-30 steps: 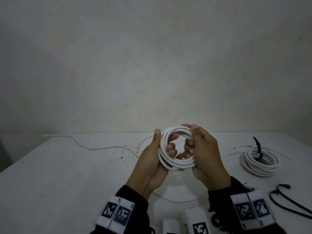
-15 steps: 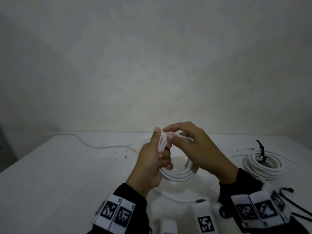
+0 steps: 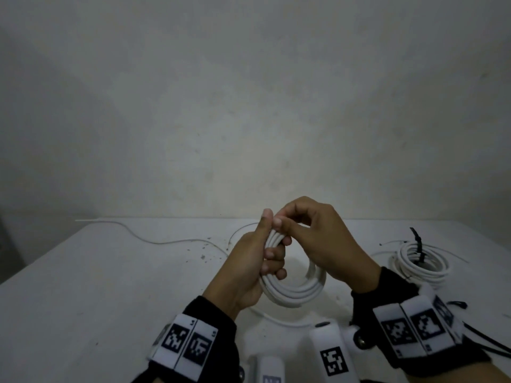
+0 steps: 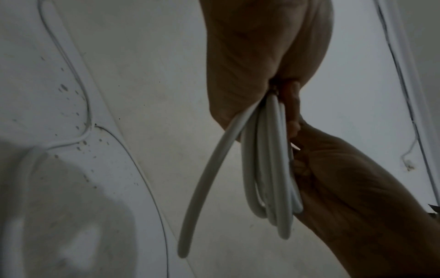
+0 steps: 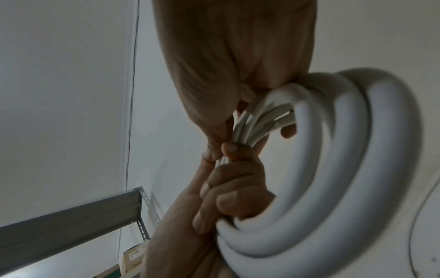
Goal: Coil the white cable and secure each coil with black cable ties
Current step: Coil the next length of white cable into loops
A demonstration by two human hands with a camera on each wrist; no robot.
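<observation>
Left hand [image 3: 246, 261] fingers clamp the white cable coil [image 3: 293, 291] at nine o'clock; right hand [image 3: 318, 239] fingers pinch its top at twelve.

The held coil [image 3: 293, 288] hangs above the table [image 3: 83, 299] at near centre, the left hand [image 3: 249, 266] on its left, the right hand [image 3: 323, 244] on its right; a tied coil [image 3: 420, 264] lies far right; a loose cable [image 3: 154, 240] trails far left.
</observation>
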